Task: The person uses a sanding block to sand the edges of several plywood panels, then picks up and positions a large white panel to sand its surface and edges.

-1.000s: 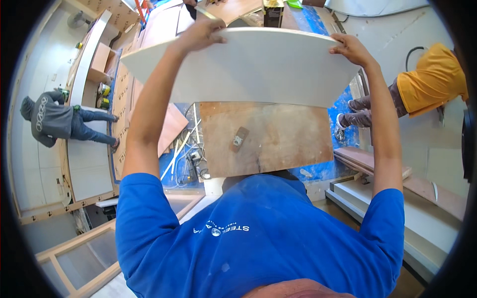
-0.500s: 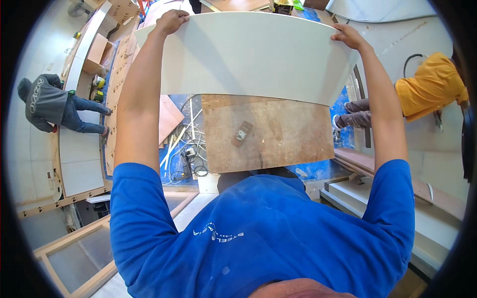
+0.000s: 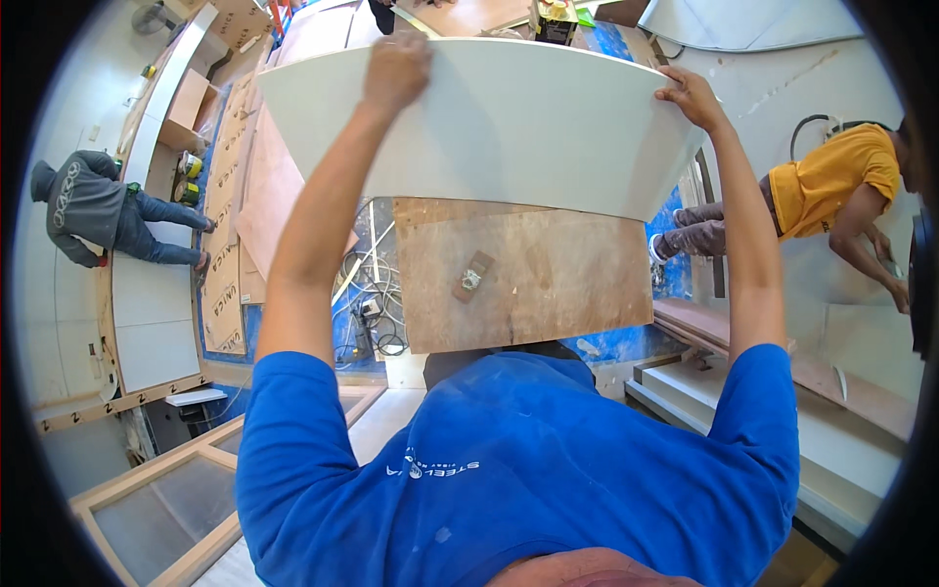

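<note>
A large white panel (image 3: pixel 509 127) leans up in front of me, its near edge over the far part of a worn plywood board (image 3: pixel 548 264). My right hand (image 3: pixel 691 96) grips the panel near its far right corner, thumb on the face and fingers at the edge. At the panel's far edge, left of the middle, my left hand (image 3: pixel 398 70) is smeared by motion, so its finger grip is unclear. Nearer to me on the plywood lies a small brown block (image 3: pixel 473 277) with a whitish patch on it.
Tangled cables (image 3: pixel 377 303) lie on the floor left of the plywood. A person in grey (image 3: pixel 93 205) stands far left; another in a yellow shirt (image 3: pixel 831 186) works at the right. A tin can (image 3: pixel 555 22) stands beyond the panel. A wooden frame (image 3: pixel 161 489) is at lower left.
My left hand has moved right along the panel's far edge, away from its left corner. My right hand keeps its hold. The person in yellow has changed posture.
</note>
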`<action>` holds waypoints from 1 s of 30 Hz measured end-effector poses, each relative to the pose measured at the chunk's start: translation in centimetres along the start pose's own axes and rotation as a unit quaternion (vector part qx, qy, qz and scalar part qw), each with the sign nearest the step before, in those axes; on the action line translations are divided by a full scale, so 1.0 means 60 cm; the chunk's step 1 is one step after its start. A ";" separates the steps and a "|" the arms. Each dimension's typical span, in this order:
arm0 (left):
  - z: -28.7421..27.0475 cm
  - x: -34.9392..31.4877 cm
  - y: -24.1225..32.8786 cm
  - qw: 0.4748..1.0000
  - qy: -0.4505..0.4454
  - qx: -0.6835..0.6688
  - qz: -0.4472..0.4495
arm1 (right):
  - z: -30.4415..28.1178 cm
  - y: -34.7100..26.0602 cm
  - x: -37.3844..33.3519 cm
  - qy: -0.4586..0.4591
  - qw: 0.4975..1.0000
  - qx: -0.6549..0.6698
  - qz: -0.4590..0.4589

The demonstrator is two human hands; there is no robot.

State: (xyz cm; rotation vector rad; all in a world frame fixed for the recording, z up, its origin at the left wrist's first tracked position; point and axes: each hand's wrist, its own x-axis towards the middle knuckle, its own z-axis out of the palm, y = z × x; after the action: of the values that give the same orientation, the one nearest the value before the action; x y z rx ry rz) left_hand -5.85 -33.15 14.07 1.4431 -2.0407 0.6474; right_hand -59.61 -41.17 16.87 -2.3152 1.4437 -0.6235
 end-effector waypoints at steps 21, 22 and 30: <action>-0.069 -0.019 0.196 0.998 0.032 -0.051 -0.009 | -0.018 -0.091 -0.103 0.106 0.981 -0.107 -0.122; -0.077 -0.026 0.177 0.998 0.031 -0.057 -0.015 | -0.016 -0.086 -0.107 0.103 0.983 -0.107 -0.112; -0.165 0.026 0.007 0.947 -0.314 -0.065 -0.018 | -0.011 -0.114 -0.158 0.113 0.984 -0.119 -0.074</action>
State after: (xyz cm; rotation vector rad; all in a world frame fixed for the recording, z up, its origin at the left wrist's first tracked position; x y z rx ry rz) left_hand -5.10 -27.52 22.36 1.7530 -2.4550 0.0151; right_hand -58.50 -29.74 19.12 -2.6277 1.5273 -0.8169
